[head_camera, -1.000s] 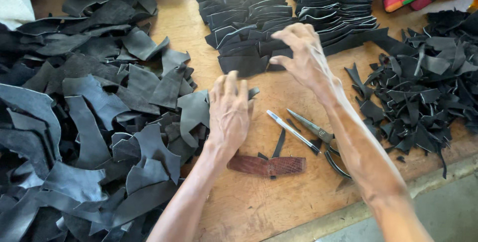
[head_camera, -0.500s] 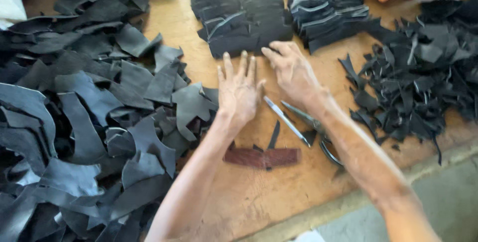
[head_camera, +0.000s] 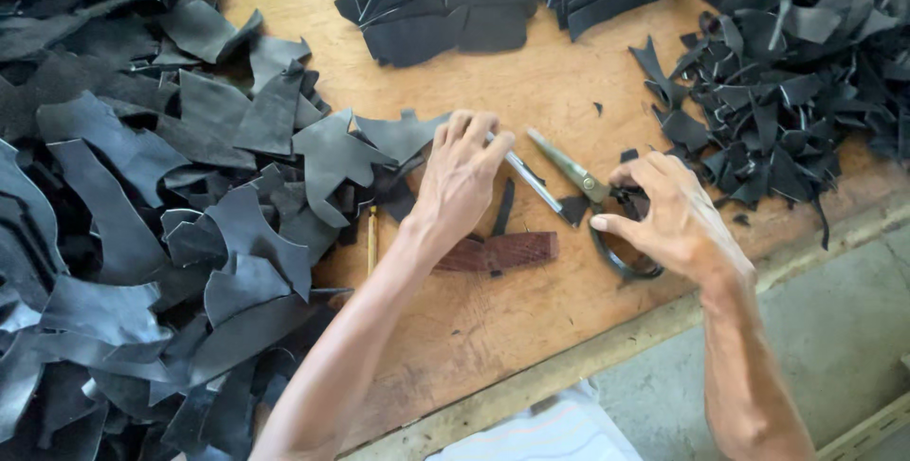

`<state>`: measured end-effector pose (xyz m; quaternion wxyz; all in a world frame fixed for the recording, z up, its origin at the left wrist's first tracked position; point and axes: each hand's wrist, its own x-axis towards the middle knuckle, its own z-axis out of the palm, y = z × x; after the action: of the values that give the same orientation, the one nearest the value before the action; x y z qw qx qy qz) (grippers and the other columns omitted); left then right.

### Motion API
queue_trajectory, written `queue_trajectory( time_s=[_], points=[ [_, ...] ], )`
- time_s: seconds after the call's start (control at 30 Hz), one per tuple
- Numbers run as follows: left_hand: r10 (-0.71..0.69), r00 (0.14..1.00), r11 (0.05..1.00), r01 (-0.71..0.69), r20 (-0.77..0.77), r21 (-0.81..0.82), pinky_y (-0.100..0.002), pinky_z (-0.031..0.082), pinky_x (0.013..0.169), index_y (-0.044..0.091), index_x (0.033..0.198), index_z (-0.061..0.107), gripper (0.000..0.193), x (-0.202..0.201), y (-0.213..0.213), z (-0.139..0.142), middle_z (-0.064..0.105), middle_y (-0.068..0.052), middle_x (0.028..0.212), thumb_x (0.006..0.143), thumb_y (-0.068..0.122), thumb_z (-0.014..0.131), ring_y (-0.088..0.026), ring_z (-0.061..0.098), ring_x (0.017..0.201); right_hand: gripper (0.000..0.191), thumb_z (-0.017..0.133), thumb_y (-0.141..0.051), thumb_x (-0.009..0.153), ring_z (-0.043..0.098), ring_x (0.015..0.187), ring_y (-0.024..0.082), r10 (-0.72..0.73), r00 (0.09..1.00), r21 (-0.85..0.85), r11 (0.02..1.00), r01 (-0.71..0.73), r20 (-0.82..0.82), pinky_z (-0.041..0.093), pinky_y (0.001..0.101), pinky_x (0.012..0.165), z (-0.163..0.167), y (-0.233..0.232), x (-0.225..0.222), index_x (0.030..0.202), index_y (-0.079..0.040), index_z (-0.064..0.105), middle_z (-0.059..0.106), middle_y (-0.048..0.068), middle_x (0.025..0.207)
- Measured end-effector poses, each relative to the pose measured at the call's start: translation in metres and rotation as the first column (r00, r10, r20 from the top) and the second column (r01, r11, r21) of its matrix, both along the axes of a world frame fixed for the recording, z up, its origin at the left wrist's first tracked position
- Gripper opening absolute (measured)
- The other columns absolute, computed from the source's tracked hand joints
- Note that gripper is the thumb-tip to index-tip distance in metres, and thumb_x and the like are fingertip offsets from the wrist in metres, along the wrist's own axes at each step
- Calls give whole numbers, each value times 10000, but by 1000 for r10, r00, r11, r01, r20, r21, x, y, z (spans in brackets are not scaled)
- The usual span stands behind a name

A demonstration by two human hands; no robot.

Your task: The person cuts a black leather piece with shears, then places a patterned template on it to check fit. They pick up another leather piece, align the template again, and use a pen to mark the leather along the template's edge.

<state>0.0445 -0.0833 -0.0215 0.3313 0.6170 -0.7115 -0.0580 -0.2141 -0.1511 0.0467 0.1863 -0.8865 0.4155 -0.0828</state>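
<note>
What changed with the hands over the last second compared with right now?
The right hand came back from the stacked black pieces toward the table's near edge and now has its fingers on the handles of the scissors. The left hand moved off the loose leather pile and rests by the thin metal tool. The brown strip, scrap heap and wooden table look unchanged.

I see black leather pieces (head_camera: 142,196) left of the steel-grey, black-handled scissors (head_camera: 592,198), a reddish-brown textured strip (head_camera: 502,253) just left of them, all on a tan wooden table (head_camera: 531,319).
</note>
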Motion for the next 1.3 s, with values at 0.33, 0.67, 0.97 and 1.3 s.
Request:
queue_trajectory(
  time_s=[0.33, 0.67, 0.97, 1.3],
  points=[
    [112, 952, 993, -119, -284, -8, -463, 431, 839, 15, 1073, 555, 101, 9, 67, 23, 570, -181, 987, 973, -2, 548, -371, 553, 956, 370, 886, -186, 709, 601, 674, 62, -230, 945, 432, 895, 112, 231, 513, 250, 588, -10, 26, -11, 969, -26, 676, 678, -10, 770],
    [197, 974, 976, -183, -115, 122, -479, 422, 754, 34, 1114, 505, 172, -19, 108, 2, 548, -171, 894, 950, 18, 552, -359, 563, 840, 290, 878, -172, 755, 487, 628, 16, -245, 844, 434, 901, 16, 478, 400, 189, 545, -26, 77, 10, 905, -85, 645, 589, -55, 754],
    [533, 749, 812, -583, -393, -11, -354, 514, 615, 27, 1216, 455, 189, 13, 122, 7, 606, -137, 921, 1094, 126, 560, -216, 638, 709, 237, 861, -154, 787, 513, 673, 29, -276, 843, 475, 880, 27, 461, 426, 213, 582, -8, 99, 13, 887, -71, 663, 607, -43, 784],
    [396, 573, 809, -587, -718, -22, -212, 403, 673, 17, 1260, 423, 238, 24, 140, -1, 507, 5, 883, 1152, 201, 527, -47, 472, 728, 291, 835, -282, 795, 546, 909, 287, 206, 923, 256, 920, -295, 325, 477, 396, 787, -11, 126, 92, 999, -88, 761, 568, 98, 901]
  ],
)
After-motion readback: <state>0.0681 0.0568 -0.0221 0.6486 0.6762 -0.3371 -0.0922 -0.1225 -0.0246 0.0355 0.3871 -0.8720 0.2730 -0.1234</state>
